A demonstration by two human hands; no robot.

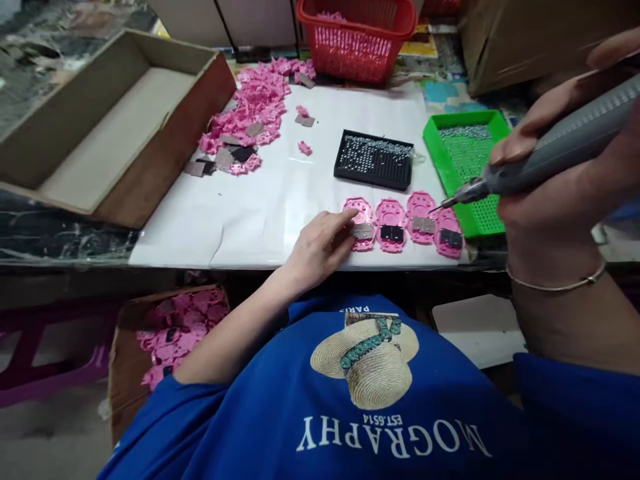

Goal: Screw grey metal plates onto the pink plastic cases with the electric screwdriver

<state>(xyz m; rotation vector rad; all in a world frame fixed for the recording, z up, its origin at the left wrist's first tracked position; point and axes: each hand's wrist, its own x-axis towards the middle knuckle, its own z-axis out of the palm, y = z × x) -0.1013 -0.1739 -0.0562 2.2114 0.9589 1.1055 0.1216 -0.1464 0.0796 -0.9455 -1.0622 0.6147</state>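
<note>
Several pink plastic pieces lie in a row at the table's front edge. My left hand (323,247) rests on the leftmost pink piece (361,212), one finger stretched over it and the others curled at its side. Beside it are a pink piece with a black plate (391,233), one with a grey plate (423,225) and another with a dark plate (450,239). My right hand (555,153) is wrapped round a grey electric screwdriver (570,133), whose thin tip hovers over the two right-hand pieces. Behind the row sits a black tray of screws (374,160).
A green basket (434,143) with small metal parts stands at the right. Further back are a red basket (357,53) and a pink parts heap (260,100). An open box (145,153) is at the left; a carton of pink pieces (120,373) stands below the table.
</note>
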